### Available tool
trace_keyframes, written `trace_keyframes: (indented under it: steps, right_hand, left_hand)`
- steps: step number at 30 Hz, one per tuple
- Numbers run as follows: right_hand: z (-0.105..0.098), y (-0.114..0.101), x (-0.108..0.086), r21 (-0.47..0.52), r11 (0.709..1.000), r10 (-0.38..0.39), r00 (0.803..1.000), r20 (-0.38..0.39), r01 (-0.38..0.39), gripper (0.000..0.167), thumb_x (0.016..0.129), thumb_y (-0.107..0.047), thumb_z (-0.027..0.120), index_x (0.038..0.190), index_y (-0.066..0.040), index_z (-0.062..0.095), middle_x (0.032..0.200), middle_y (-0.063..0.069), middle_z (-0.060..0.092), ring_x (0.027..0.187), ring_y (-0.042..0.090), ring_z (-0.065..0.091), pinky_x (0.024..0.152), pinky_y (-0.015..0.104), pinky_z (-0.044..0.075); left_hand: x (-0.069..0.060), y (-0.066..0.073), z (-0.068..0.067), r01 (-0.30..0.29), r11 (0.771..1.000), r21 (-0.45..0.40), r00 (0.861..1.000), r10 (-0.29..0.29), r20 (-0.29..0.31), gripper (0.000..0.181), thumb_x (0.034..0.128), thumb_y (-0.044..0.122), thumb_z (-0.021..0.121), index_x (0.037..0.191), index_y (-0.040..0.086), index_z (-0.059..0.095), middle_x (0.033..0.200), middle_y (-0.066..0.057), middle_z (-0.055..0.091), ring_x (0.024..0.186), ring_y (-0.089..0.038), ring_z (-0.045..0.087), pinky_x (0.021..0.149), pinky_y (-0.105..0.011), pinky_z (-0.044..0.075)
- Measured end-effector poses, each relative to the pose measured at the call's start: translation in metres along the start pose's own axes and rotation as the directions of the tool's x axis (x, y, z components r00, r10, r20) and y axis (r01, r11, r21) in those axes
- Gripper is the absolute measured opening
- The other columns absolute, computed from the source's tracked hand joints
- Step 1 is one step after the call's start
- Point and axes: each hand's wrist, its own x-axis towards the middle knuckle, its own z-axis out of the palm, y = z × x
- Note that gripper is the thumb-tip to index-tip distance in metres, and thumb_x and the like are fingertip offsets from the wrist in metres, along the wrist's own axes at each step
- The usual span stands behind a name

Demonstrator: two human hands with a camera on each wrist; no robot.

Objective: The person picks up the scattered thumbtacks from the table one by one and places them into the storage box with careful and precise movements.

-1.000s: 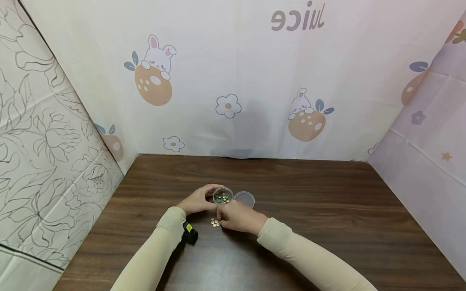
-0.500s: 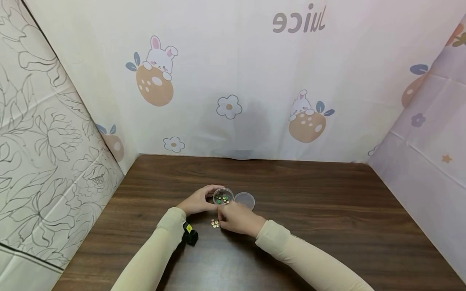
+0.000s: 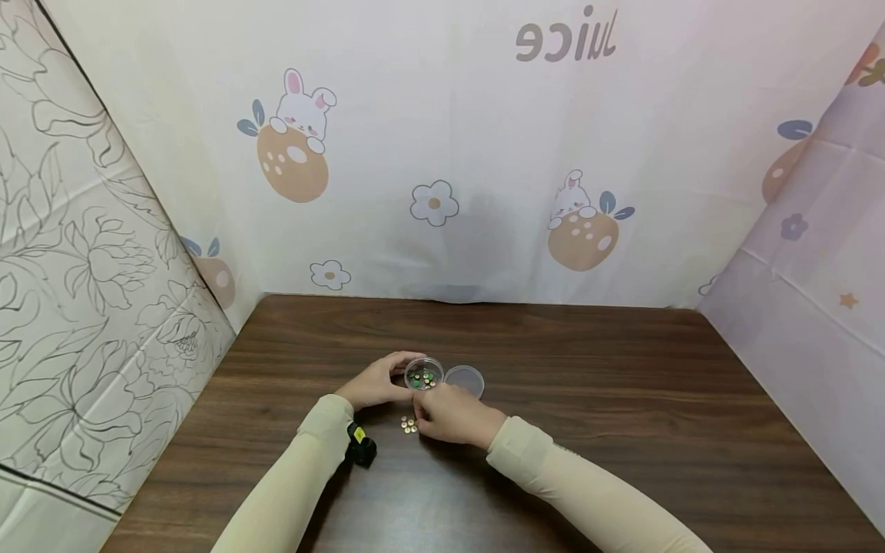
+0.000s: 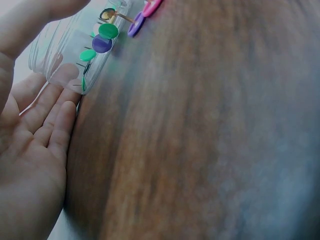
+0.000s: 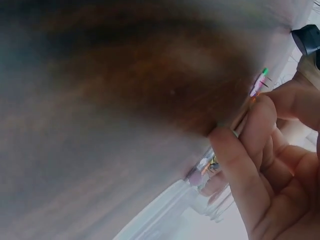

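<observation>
My left hand (image 3: 376, 380) holds a small clear round jar (image 3: 413, 382) between thumb and fingers. Green, purple and gold thumbtacks (image 4: 102, 43) lie inside it. Close in front of the jar, several loose thumbtacks (image 3: 408, 429) sit in a small cluster on the table. At the cluster's right edge is my right hand (image 3: 452, 415), its fingers curled and their tips down at the tabletop. In the right wrist view, a tiny green bit of a thumbtack (image 5: 235, 133) shows between two fingertips; most of it is hidden.
A clear round lid (image 3: 466, 376) lies right of the jar, partly behind my right hand. A black wrist camera (image 3: 362, 449) sits on my left wrist. Brown wood-grain table (image 3: 588, 361) surrounds the work, with printed curtains (image 3: 429, 138) at its back and sides.
</observation>
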Motion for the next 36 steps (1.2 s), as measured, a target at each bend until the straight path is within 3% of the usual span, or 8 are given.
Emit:
trace_keyframes:
  steps: [7,15,24,29,36]
  right_hand:
    - [-0.004,0.004,0.000,0.082,0.997,-0.018,0.997,0.072,0.012,0.019,0.091,-0.009,0.065,0.077,-0.018,0.055,0.065,-0.012,0.048,0.053,0.001,0.045,0.051,0.020,0.039]
    - [-0.009,0.011,-0.002,0.227,0.974,-0.013,0.993,0.119,-0.015,0.017,0.097,-0.008,0.058,0.082,-0.016,0.055,0.062,-0.009,0.047,0.051,0.003,0.041,0.053,0.020,0.037]
    - [-0.018,0.020,-0.005,0.222,0.974,-0.048,0.999,0.003,0.046,0.008,0.099,-0.008,0.059,0.092,-0.013,0.059,0.065,-0.009,0.052,0.049,0.001,0.040,0.050,0.019,0.038]
    - [-0.027,0.025,-0.004,0.246,0.969,0.002,0.999,-0.045,0.009,0.009,0.101,-0.012,0.058,0.092,-0.014,0.061,0.066,-0.008,0.058,0.049,0.001,0.044,0.050,0.021,0.041]
    - [-0.037,0.029,0.001,0.281,0.958,0.076,0.995,-0.071,-0.054,0.010,0.103,-0.015,0.054,0.095,-0.015,0.060,0.061,-0.005,0.053,0.046,0.005,0.039,0.049,0.024,0.040]
  left_hand:
    - [0.001,0.001,0.001,-0.002,1.000,-0.010,1.000,0.002,-0.002,0.067,0.0883,0.014,0.080,0.148,0.014,0.049,0.139,-0.004,0.056,0.129,-0.021,0.052,0.106,-0.041,0.042]
    - [0.000,0.001,0.002,-0.016,1.000,-0.016,1.000,0.016,0.000,0.068,0.0886,0.008,0.078,0.149,0.008,0.046,0.142,-0.012,0.053,0.130,-0.030,0.051,0.104,-0.047,0.043]
    - [-0.001,0.001,-0.001,0.016,1.000,0.011,1.000,-0.016,-0.001,0.070,0.0882,0.014,0.080,0.150,0.014,0.047,0.145,-0.003,0.050,0.131,-0.022,0.049,0.105,-0.044,0.042]
    - [0.000,0.001,-0.001,0.030,1.000,-0.005,1.000,-0.030,-0.001,0.071,0.0872,0.016,0.081,0.149,0.015,0.047,0.141,-0.005,0.052,0.129,-0.023,0.051,0.104,-0.045,0.043]
    - [-0.002,0.006,0.002,0.080,0.997,-0.001,0.996,-0.080,-0.026,0.072,0.0860,0.015,0.082,0.149,0.017,0.047,0.144,-0.006,0.050,0.131,-0.025,0.049,0.107,-0.049,0.040]
